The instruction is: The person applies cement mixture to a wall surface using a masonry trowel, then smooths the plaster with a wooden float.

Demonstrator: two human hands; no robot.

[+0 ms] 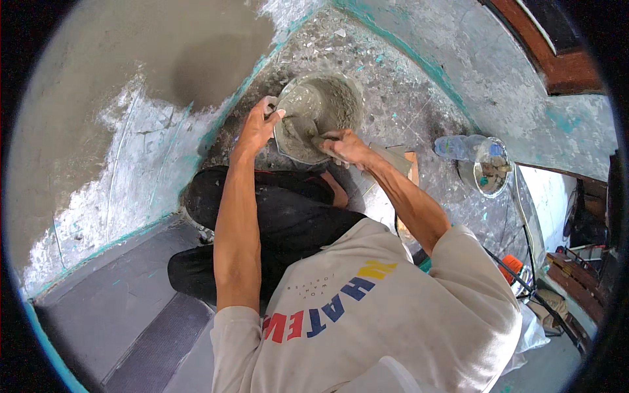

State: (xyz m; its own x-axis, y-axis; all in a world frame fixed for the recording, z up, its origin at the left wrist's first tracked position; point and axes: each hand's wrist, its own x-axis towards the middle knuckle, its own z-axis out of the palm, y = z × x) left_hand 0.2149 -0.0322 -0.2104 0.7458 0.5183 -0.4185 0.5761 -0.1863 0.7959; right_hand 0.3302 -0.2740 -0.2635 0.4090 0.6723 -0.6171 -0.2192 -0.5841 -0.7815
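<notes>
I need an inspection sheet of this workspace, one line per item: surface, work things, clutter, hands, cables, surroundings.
Surface: speckled grey floor, littered with small chips.
Work things: large round bucket holding wet grey mortar; mortar-coated tool, partly hidden.
Clutter: clear plastic bottle with blue label at a small pale bucket of rubble; round orange object, kind unclear.
Hands: left hand grips the large bucket's rim; right hand holds the tool.
Cables: thin pale line at right, cable or hose unclear.
Surroundings: left wall partly coated grey-brown; turquoise traces along wall bases.
</notes>
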